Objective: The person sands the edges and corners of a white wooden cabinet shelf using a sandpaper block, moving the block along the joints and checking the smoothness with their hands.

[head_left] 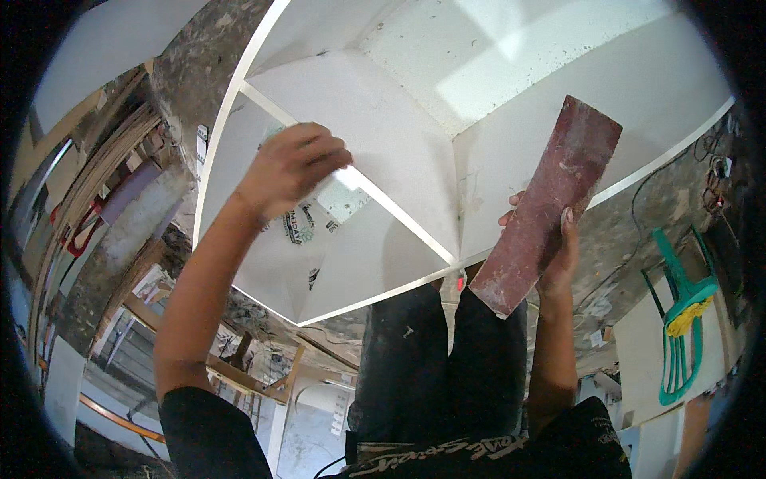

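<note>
White box [654,104], open side facing up, fills the upper middle and runs toward the upper right of the frame; its pale rim bows round the left and lower sides; patches of bright light lie inside near the top; stained, dusty floor [207,48] shows around it, upper left and right. A narrow divider [399,214] crosses the box from upper left down to the lower rim, near the centre of the frame.

Black trousers [403,359] at lower centre, below the box; black shirt [215,435] along the bottom edge, pale lettering across the front; a stack of wood strips [84,191] at the left; green chair [686,295] at the right, tipped over in view.

Reddish-brown board [550,203], long and flat, scuffed pale in places, right of centre; held slantwise, upper end toward the upper right, lower end near the knees; right hand [560,259] clamped on it, thumb along the near edge, fingertips showing past the far edge.

Left hand [299,164] over the divider, left of centre; fingers bent and close together; cannot tell whether they grip the edge.

Smaller things: yellow cloth [688,319] on the chair; dark printed marks [298,226] inside the box, below the left hand; small red thing [460,283] just under the lower rim.
</note>
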{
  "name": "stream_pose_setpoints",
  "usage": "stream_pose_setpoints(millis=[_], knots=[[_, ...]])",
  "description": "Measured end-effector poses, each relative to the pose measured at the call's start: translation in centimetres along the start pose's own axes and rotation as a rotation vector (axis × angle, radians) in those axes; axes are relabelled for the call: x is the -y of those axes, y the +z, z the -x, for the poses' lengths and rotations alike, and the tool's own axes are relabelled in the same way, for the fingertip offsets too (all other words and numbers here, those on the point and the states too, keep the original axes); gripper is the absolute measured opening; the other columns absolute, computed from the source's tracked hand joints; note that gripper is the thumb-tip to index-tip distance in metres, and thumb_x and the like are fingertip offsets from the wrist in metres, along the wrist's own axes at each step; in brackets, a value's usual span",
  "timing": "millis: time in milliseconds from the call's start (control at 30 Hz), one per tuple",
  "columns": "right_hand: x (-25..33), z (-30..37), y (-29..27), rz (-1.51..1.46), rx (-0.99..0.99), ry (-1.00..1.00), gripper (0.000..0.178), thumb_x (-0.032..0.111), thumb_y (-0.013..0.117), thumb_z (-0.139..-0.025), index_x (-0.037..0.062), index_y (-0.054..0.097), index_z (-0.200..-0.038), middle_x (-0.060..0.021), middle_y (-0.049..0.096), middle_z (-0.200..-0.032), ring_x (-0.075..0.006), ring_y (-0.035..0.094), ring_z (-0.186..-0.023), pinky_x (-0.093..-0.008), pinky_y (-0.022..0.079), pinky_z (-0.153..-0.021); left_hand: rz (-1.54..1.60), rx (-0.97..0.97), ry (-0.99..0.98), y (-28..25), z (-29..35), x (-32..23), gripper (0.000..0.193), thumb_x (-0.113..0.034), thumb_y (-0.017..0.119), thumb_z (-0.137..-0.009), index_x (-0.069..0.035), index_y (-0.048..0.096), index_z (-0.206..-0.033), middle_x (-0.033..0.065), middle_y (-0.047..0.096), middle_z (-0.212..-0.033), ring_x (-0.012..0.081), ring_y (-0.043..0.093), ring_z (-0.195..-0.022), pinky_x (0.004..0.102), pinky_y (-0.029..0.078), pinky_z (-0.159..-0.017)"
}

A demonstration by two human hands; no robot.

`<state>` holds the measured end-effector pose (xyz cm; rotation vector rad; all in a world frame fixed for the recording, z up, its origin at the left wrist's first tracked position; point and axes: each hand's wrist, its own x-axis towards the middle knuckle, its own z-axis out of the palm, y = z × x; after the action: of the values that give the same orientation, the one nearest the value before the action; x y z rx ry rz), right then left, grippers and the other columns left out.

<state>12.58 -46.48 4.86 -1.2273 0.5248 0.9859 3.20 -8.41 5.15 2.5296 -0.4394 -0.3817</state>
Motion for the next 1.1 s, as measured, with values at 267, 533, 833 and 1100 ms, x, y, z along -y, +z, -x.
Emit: stream_pose_setpoints(millis=[267, 533, 833, 1100], knots=[[-0.1, 0.2, 0.1, -0.03, -0.017, 0.014, 0.068, 0.058, 0.043, -0.098, -0.0021, 0.05, -0.13, -0.0175, 0.062, -0.113, -0.027, 0.067, -0.091, -0.0372, 0.056, -0.073, 0.086, -0.041, -0.032, 1.2, -0.1, -2.1, 0.037, -0.008, 0.07, -0.066, -0.007, 0.072, -0.102, 0.0095, 0.069, -0.102, 0.031, 0.066, -0.098, 0.0434, 0.057, -0.085], [0.1, 0.1, 0.2, 0.009, -0.039, 0.013, 0.069, 0.057, 0.044, -0.097, -0.0024, 0.048, -0.131, -0.0177, 0.062, -0.112, -0.0269, 0.067, -0.091, -0.0368, 0.056, -0.07, 0.099, -0.015, -0.06, 1.4, -0.5, -1.2, 0.03, -0.004, 0.072, -0.067, -0.008, 0.073, -0.096, 0.0059, 0.07, -0.099, 0.0276, 0.066, -0.096, 0.0406, 0.057, -0.084], [0.0, -0.1, -0.2, -0.047, -0.023, -0.013, 0.073, 0.057, 0.053, -0.094, -0.0073, 0.05, -0.129, -0.0215, 0.065, -0.112, -0.0305, 0.07, -0.089, -0.0394, 0.057, -0.074, 0.111, -0.015, -0.237, -1.7, -0.7, 1.6, 0.022, -0.012, 0.083, -0.073, -0.012, 0.075, -0.094, 0.0001, 0.073, -0.101, 0.0234, 0.063, -0.099, 0.0415, 0.046, -0.097], [0.1, 0.2, 0.4, 0.05, -0.04, -0.007, 0.068, 0.055, 0.04, -0.099, -0.0033, 0.049, -0.132, -0.0183, 0.063, -0.113, -0.028, 0.067, -0.091, -0.0378, 0.056, -0.074, 0.233, 0.128, -0.315, -1.7, -1.1, 1.8, 0.037, -0.013, 0.087, -0.066, -0.017, 0.078, -0.102, -0.0049, 0.075, -0.11, 0.0156, 0.059, -0.109, 0.0369, 0.027, -0.108]])
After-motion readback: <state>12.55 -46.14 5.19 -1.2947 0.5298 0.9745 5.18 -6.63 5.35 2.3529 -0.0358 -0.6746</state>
